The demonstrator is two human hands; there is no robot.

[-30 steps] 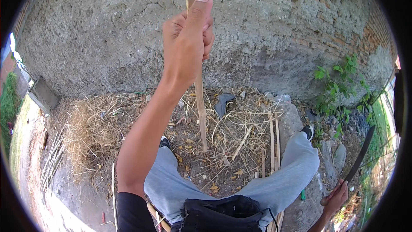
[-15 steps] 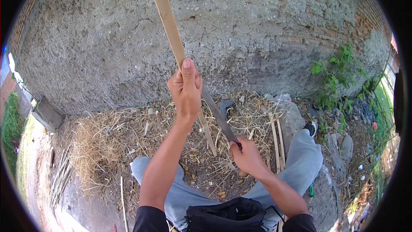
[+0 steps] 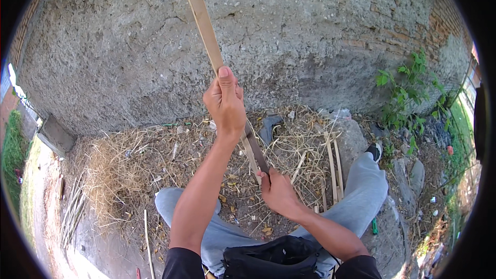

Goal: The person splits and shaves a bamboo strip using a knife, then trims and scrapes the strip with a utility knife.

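My left hand (image 3: pixel 226 104) is wrapped round a long flat pale wooden strip (image 3: pixel 202 20), thumb laid along it. The strip slants from the top edge of the picture, and its lower end shows below the fist. My right hand (image 3: pixel 280 192) is closed on a long dark blade that looks like a machete (image 3: pixel 258 152), its handle hidden by the fingers. The blade lies close along the strip's lower part, its far end passing behind my left hand. Whether blade and strip touch, I cannot tell.
Thin shavings (image 3: pixel 294 147) litter the ground below my hands, with a heap of dry straw-like shavings (image 3: pixel 111 175) at left. More pale strips (image 3: pixel 331 168) lie by my right leg. A rough wall (image 3: pixel 310 31) rises ahead; a leafy plant (image 3: pixel 408 88) grows at right.
My right hand with the machete has moved left and slightly down, bringing the blade nearer the strip. My left hand and the strip have barely shifted.
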